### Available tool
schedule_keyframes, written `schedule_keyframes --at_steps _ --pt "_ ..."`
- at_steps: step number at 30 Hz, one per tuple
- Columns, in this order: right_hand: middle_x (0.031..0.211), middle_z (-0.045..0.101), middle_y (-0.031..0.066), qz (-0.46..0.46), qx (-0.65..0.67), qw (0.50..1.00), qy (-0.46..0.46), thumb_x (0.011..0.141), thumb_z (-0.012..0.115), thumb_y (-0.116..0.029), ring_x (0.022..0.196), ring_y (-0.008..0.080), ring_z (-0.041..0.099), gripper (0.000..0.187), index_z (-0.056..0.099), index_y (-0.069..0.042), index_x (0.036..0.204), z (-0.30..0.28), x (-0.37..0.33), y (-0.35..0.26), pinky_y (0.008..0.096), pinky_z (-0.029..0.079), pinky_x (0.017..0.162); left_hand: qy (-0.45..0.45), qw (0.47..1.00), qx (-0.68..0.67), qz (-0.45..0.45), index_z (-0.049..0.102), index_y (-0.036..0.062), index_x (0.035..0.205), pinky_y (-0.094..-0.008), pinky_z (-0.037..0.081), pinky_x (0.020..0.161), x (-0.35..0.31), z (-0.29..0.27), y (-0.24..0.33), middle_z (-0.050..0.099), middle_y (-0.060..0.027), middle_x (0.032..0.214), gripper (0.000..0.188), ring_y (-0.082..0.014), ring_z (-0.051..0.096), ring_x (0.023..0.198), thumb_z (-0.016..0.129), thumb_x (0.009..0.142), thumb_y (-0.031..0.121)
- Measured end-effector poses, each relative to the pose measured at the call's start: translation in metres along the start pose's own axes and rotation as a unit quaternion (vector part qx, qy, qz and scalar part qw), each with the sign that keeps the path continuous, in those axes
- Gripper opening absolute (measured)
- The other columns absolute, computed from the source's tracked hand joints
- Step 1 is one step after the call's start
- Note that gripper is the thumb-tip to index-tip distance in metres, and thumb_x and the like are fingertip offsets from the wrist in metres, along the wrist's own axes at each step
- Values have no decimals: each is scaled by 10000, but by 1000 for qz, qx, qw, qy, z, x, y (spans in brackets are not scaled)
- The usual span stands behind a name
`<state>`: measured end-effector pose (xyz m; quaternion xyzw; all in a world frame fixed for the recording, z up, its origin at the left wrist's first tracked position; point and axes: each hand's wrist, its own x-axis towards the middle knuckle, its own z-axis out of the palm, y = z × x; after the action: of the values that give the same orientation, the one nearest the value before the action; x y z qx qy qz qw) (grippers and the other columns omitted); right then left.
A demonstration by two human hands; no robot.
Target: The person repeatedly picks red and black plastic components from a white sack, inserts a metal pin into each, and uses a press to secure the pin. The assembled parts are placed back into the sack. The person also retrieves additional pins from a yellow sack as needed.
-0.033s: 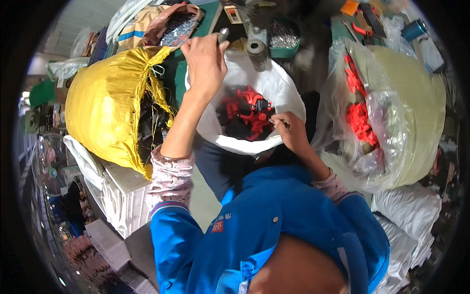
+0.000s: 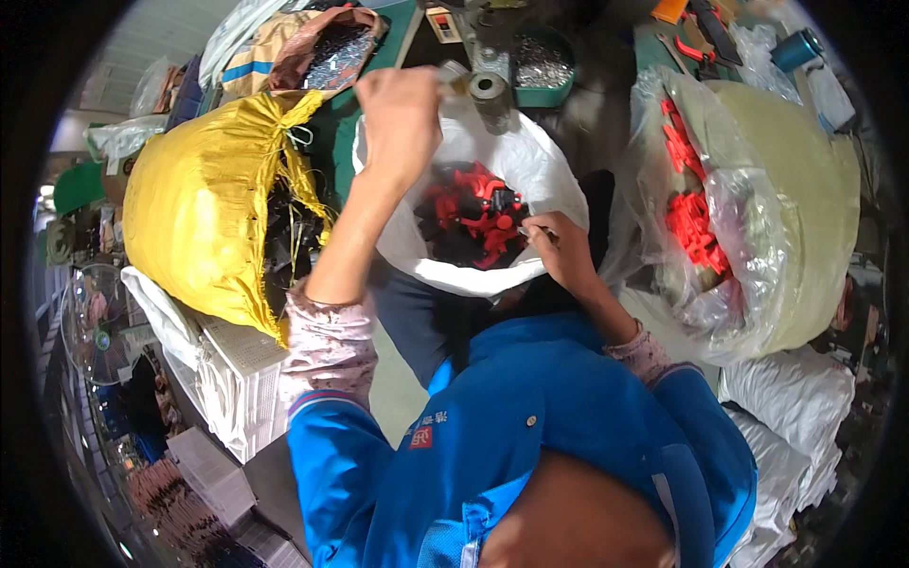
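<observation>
My left hand (image 2: 402, 118) is raised at the far side of the white sack, its fingers curled and smeared by motion. A grey metal lever handle (image 2: 454, 76) shows blurred at its fingertips, beside the round metal head (image 2: 489, 90) of a bench press. My right hand (image 2: 561, 248) hangs over the right rim of the white sack (image 2: 445, 275), thumb and fingers pinched together. Whatever small piece they hold is too small to name. Inside the sack lie red and black plastic parts (image 2: 488, 213), just left of these fingertips.
A yellow woven sack (image 2: 204, 204) of black parts stands at left. On the right, a clear plastic bag (image 2: 748, 237) holds red plastic parts (image 2: 696, 232). A green tub (image 2: 544, 95) and a paper bag (image 2: 289, 47) of small metal pieces sit at the back, near pliers (image 2: 696, 52).
My left hand and the lever handle have shifted slightly and are now blurred. My right hand stays pinched at nearly the same spot. The whole view has shifted a little.
</observation>
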<state>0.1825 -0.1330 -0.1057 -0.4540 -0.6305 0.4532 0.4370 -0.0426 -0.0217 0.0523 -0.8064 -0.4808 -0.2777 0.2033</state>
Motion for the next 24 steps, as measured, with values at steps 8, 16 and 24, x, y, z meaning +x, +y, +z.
schedule_keyframes --at_steps 8,16,24 --pt "841 630 129 26 -16 1000 1 833 611 -77 741 230 623 90 642 -32 905 -7 -1 7 320 481 644 -56 997 37 41 586 74 853 -441 346 845 15 5 -5 614 -89 809 95 -282 557 836 605 761 62" --pt "814 621 133 6 -29 1000 -4 835 606 -66 717 246 618 87 639 -33 908 -10 -1 7 335 481 637 -71 997 -21 -9 555 39 850 -424 337 895 2 10 15 602 -114 794 93 -282 541 858 590 764 31" --pt "856 630 111 6 -38 999 -24 861 591 -56 744 178 621 113 631 -7 955 -11 -16 1 288 479 662 -196 968 132 90 593 47 833 -436 350 916 -7 9 13 620 -96 789 133 -266 562 851 544 710 26"
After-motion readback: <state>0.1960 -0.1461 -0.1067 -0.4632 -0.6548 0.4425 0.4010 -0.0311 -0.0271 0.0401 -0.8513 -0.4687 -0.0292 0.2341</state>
